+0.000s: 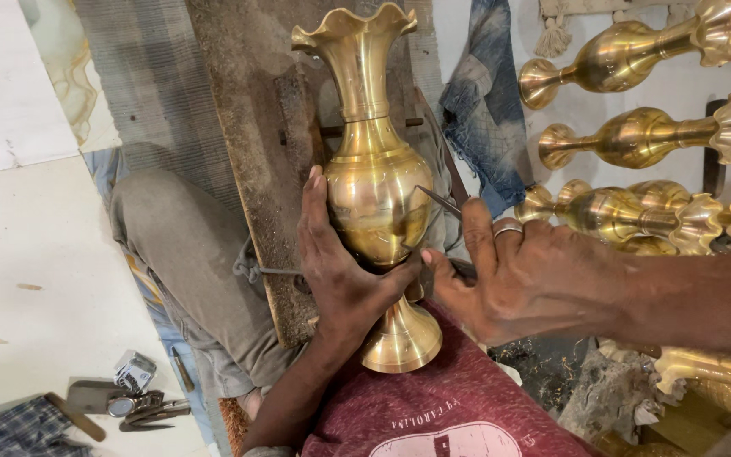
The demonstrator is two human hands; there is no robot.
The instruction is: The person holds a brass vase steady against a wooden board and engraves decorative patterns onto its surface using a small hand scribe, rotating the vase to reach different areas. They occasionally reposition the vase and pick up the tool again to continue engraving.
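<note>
Left hand (340,271) grips upright brass vase (374,186) at its lower belly, vase resting on the lap over a wooden board (255,127). Right hand (518,275) pinches a thin metal tool (439,200), probably a graver, tip touching the vase.

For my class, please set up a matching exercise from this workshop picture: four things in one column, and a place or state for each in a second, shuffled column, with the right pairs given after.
Things:
1. left hand
2. right hand
3. finished brass vases
4. small tools

Places or states:
A. lying on their sides in a row, at the right
B. on the pale floor, lower left
C. gripping the waist of the brass vase
D. wears a ring, holds a thin metal tool to the vase's belly

Pairs: 1-C, 2-D, 3-A, 4-B
</note>
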